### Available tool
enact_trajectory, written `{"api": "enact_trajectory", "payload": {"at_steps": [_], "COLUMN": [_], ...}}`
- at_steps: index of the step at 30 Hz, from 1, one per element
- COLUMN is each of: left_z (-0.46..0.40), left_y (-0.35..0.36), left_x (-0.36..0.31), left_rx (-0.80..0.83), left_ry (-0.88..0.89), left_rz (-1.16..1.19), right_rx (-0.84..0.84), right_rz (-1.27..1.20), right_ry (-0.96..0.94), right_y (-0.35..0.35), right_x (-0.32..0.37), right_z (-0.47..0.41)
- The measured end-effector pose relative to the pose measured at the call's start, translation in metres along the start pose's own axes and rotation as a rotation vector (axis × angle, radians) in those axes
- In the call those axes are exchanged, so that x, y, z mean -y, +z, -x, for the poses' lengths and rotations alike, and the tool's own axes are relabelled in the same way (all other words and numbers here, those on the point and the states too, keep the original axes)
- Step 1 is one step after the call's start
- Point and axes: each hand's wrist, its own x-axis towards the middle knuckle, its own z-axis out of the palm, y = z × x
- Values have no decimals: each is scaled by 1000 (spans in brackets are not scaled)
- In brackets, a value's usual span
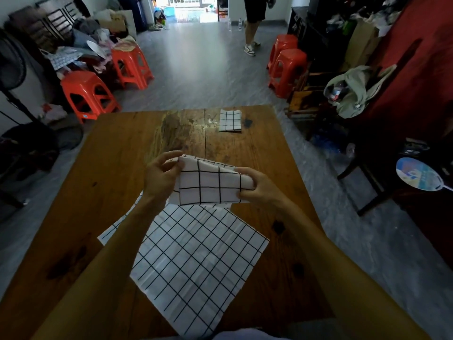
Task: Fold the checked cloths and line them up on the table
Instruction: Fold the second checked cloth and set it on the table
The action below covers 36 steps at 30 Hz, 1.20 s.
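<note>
Above the table's middle: left hand (160, 177) and right hand (255, 186) each pinch an end of a part-folded checked cloth (208, 184), apparently clear of the wooden table (117, 168). Step in hand: second cloth's last fold. Next: square its edges, lay it beside the folded cloth (230, 120) at the far edge; the flat cloth (191, 261) remains unfolded.

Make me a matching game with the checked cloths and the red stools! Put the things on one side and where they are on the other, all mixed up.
Things:
1. small folded cloth
2. half-folded cloth
3. open flat cloth
4. red stools

Places:
A. held up in the left hand and the right hand
B. on the floor beyond the table
C. spread on the near part of the table
D. lying alone at the far edge of the table

Pairs: 1-D, 2-A, 3-C, 4-B
</note>
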Motion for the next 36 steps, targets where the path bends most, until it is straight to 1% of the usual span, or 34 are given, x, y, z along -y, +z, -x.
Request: {"api": "enact_trajectory", "payload": {"at_steps": [2,8,11,13,15,18,23,27,33,36], "left_z": [0,5,6,7,8,9,11,10,11,12], "left_y": [-3,-9,-14,-16,-17,-16,-16,-12,12,12], "left_x": [3,9,11,13,14,13,13,20,33,34], "left_rx": [0,-20,-15,1,11,11,59,122,199,208], "left_ry": [-37,-203,-251,-249,-228,-192,-100,2,294,408], "left_rz": [72,275,322,326,316,291,158,-82,-551,-599], "right_rx": [-23,-48,-44,-40,-48,-166,-275,-328,-288,-289], "right_rz": [-122,-317,-418,-415,-366,-324,-408,-355,-245,-234], "right_ry": [-1,29,68,104,90,70,47,-17,-91,-100], "right_y": [1,7,12,16,20,25,27,28,25,19], "right_x": [0,2,4,8,10,12,11,15,22,21], "right_z": [1,3,3,2,1,-1,-3,-5,-6,-3]}}
